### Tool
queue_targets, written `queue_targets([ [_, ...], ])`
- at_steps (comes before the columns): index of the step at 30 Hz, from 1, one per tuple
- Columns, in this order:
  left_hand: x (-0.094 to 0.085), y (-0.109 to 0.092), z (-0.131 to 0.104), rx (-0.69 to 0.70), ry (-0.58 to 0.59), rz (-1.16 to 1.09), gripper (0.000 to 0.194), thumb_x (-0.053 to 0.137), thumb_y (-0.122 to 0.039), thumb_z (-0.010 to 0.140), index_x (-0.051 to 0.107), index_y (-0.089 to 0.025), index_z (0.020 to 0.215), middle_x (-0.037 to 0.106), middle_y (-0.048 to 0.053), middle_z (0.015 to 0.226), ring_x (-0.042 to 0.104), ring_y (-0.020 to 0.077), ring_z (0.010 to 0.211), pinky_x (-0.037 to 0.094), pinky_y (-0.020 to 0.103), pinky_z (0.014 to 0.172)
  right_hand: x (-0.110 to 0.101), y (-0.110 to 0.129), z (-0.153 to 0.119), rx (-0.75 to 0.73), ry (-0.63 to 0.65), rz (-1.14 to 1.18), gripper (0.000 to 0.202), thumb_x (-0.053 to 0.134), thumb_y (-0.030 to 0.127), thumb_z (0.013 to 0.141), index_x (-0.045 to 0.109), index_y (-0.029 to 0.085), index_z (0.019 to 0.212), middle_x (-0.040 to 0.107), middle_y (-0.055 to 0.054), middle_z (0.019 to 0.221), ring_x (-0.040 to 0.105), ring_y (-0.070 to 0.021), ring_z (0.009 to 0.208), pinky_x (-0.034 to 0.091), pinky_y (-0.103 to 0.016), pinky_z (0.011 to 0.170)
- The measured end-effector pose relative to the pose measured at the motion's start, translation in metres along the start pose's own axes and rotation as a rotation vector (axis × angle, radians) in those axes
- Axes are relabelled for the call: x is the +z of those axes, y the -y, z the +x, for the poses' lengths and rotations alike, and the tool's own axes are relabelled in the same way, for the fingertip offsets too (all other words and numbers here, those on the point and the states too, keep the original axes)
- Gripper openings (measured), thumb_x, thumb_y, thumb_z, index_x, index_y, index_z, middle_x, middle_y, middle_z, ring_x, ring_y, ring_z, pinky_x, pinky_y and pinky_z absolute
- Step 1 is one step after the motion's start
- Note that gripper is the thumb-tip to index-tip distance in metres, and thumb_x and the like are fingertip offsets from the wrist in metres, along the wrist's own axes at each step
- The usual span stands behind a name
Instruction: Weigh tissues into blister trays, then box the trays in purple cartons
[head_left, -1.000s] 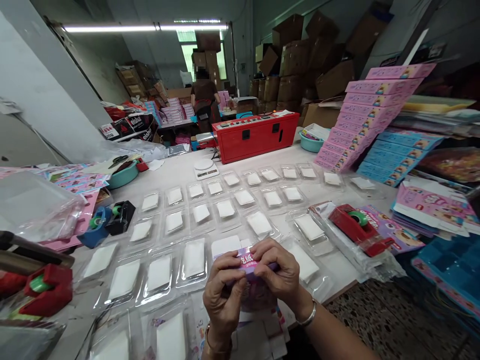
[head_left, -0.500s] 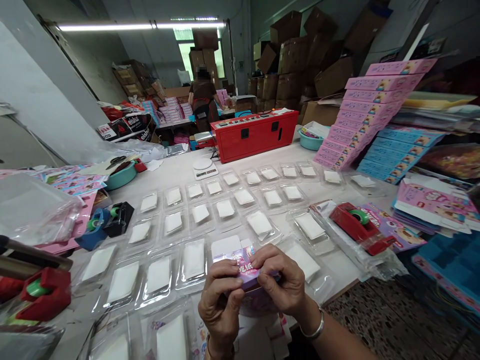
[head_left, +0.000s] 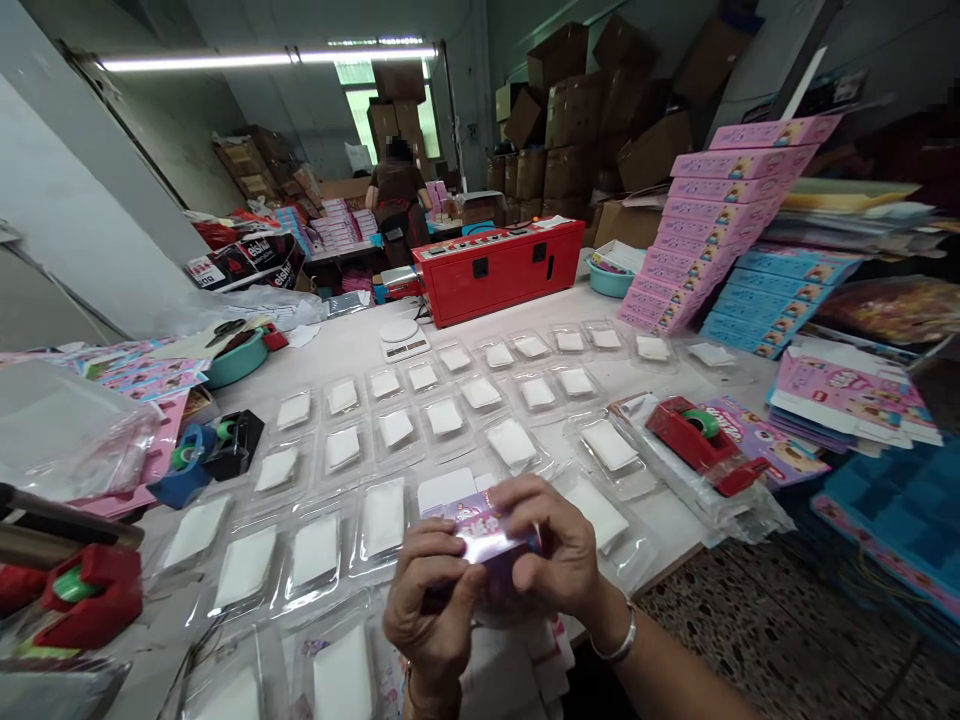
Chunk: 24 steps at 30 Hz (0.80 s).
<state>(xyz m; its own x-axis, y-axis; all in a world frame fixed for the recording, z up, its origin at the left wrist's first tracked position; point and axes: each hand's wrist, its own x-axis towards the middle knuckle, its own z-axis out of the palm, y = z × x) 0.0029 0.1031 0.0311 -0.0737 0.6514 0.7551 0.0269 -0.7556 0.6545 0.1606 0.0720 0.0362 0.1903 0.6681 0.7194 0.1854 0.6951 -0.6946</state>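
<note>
A purple and pink printed box point(head_left: 484, 535) is held between my two hands near the front edge of the table, its white flap point(head_left: 446, 487) standing out on the far side. My left hand point(head_left: 431, 600) grips the box's left side, thumb in front and fingers curled over it. On the right side, my right hand point(head_left: 555, 545) has its thumb and bent fingers around the box. Part of the box is hidden by the fingers and blurred. Clear plastic trays with white packets point(head_left: 384, 518) lie in rows around and beyond the hands.
Tape dispensers stand at left point(head_left: 90, 600) and right point(head_left: 701, 440). Behind the trays are a white scale point(head_left: 403, 340) and a red machine point(head_left: 499, 272). Pink boxes point(head_left: 720, 225) are stacked at the right. A person point(head_left: 399, 200) stands at a far table.
The box has tilted a little in my hands, and its top now catches the light. My right fingers have lifted and shifted on it. The whole view has moved slightly.
</note>
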Motion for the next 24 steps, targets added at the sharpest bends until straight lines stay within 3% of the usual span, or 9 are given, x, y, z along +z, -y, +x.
queue_targets([
  [2,-0.002,-0.007,0.012,-0.082,-0.228,-0.118,0.008,0.071,-0.018,0.082,0.066,-0.024,0.079,0.062,-0.001,0.083,0.063,0.0189,0.092,0.051,0.036,0.089,-0.012,0.011,-0.008,0.134,0.1,-0.012,0.081,0.07,0.069,0.076,0.049,0.025,0.14,0.06,-0.017,0.135,0.061,-0.0309,0.121,0.057,-0.045,0.092],
  [4,-0.005,-0.013,0.023,-0.183,-0.42,-0.267,0.005,0.067,-0.023,0.085,0.068,-0.024,0.09,0.061,-0.002,0.087,0.062,0.0167,0.095,0.049,0.033,0.092,-0.025,0.023,-0.016,0.206,0.285,-0.084,0.083,0.07,0.056,0.084,0.034,0.025,0.152,0.057,-0.017,0.141,0.061,-0.0295,0.123,0.056,-0.042,0.096],
  [7,-0.012,-0.017,0.032,-0.246,-0.421,-0.313,0.022,0.065,-0.025,0.087,0.07,-0.025,0.109,0.064,-0.002,0.089,0.064,0.0174,0.102,0.047,0.033,0.099,-0.037,0.033,-0.025,0.09,0.414,-0.33,0.061,0.064,0.028,0.093,0.04,0.024,0.149,0.064,-0.013,0.132,0.064,-0.026,0.119,0.055,-0.039,0.098],
  [9,-0.018,-0.017,0.028,-0.098,-0.375,-0.173,0.04,0.068,-0.026,0.085,0.064,-0.026,0.125,0.068,0.001,0.102,0.062,0.0211,0.113,0.041,0.039,0.109,-0.036,0.029,-0.033,-0.065,0.349,-0.583,0.063,0.064,0.021,0.09,0.042,0.024,0.149,0.062,-0.015,0.135,0.058,-0.0311,0.126,0.051,-0.047,0.103],
  [12,-0.03,-0.014,0.005,0.147,0.006,0.163,0.071,0.075,-0.035,0.079,0.049,-0.024,0.144,0.061,0.01,0.135,0.052,0.0313,0.131,0.03,0.05,0.117,-0.022,0.014,-0.054,-0.119,0.333,-0.913,0.062,0.064,0.014,0.086,0.05,0.026,0.145,0.061,-0.017,0.136,0.052,-0.0374,0.129,0.043,-0.061,0.106],
  [15,-0.035,-0.004,-0.028,0.156,0.676,0.433,0.093,0.077,-0.047,0.077,0.032,-0.023,0.154,0.049,0.019,0.151,0.042,0.0392,0.141,0.032,0.058,0.114,-0.017,0.007,-0.083,-0.03,0.556,-0.947,0.071,0.069,0.024,0.084,0.042,0.017,0.149,0.058,-0.023,0.139,0.05,-0.0397,0.131,0.038,-0.067,0.108],
  [17,-0.033,0.005,-0.048,0.11,0.938,0.513,0.1,0.072,-0.055,0.08,0.017,-0.024,0.158,0.043,0.021,0.154,0.039,0.0402,0.142,0.034,0.063,0.112,-0.029,0.011,-0.097,0.041,0.687,-0.831,0.083,0.069,0.034,0.083,0.032,0.011,0.154,0.051,-0.024,0.146,0.045,-0.038,0.137,0.038,-0.061,0.111],
  [21,-0.018,0.008,-0.065,-0.076,1.104,0.744,0.111,0.073,-0.071,0.068,0.026,-0.023,0.156,0.045,0.022,0.153,0.033,0.0474,0.143,0.024,0.076,0.11,-0.078,0.014,-0.104,0.264,0.398,-0.867,0.055,0.051,0.024,0.092,0.044,0.023,0.147,0.052,-0.013,0.147,0.045,-0.027,0.139,0.041,-0.046,0.112],
  [24,0.0,-0.002,-0.062,-0.149,1.156,0.906,0.111,0.087,-0.054,0.058,0.036,-0.026,0.152,0.042,0.021,0.155,0.024,0.0488,0.147,0.016,0.076,0.113,-0.103,-0.005,-0.101,0.46,0.192,-1.136,0.063,0.063,0.036,0.088,0.046,0.022,0.146,0.045,-0.018,0.15,0.038,-0.038,0.141,0.038,-0.058,0.109],
])
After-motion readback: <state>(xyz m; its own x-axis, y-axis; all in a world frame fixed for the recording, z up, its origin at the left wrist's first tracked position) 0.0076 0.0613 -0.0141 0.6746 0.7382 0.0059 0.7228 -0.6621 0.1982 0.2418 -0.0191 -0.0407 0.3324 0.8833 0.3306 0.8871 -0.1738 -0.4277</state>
